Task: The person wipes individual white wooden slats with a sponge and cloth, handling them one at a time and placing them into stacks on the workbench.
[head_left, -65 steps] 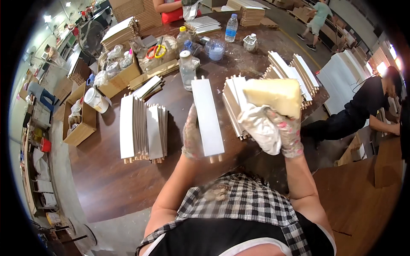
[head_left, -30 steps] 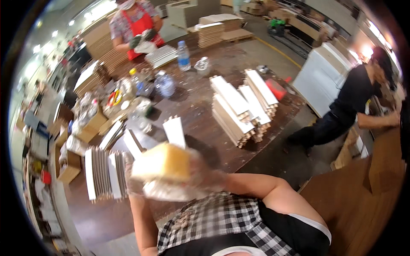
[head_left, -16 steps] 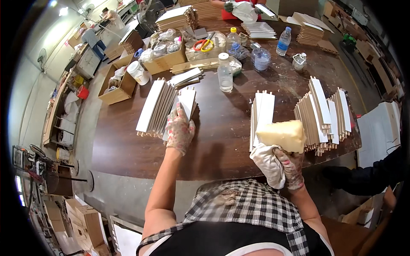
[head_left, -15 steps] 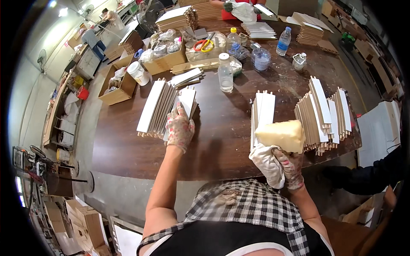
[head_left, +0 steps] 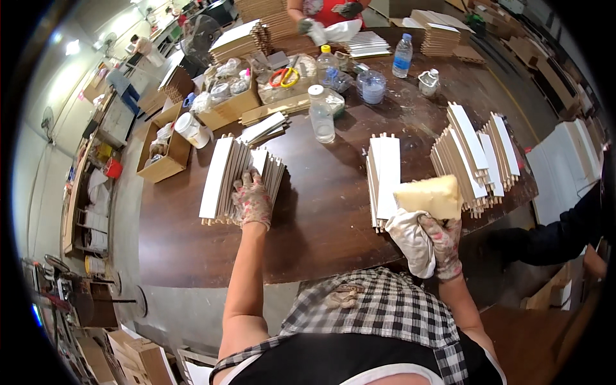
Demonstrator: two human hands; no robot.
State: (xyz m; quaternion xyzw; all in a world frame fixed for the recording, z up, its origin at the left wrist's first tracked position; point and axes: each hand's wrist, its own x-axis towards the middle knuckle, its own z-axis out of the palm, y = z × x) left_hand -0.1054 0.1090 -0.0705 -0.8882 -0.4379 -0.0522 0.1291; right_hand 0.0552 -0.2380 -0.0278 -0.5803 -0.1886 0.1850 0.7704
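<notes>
My left hand (head_left: 253,200), in a patterned glove, rests with fingers stretched out on white-faced wooden slats (head_left: 218,178) stacked side by side, small pegs at their ends. My right hand (head_left: 444,249), gloved alike, is closed around a white cloth (head_left: 410,239) and a pale yellow sponge block (head_left: 428,197). The sponge is just beyond the near end of a second, smaller group of white slats (head_left: 387,170). Farther right lies a larger, uneven pile of slats (head_left: 466,151). Which fingers press the sponge and which the cloth is partly hidden.
A clear bottle (head_left: 321,119), a jar of bluish liquid (head_left: 371,87) and a water bottle (head_left: 402,56) stand beyond the slats. Open cardboard boxes (head_left: 163,154) and red-and-yellow scissors (head_left: 284,77) lie back left. Across the table (head_left: 321,212), a person in red handles white cloth.
The whole view has shifted a little. My left hand has drawn its slats against the left stack, and its fingers now lie across them. My right hand still holds the sponge and cloth.
</notes>
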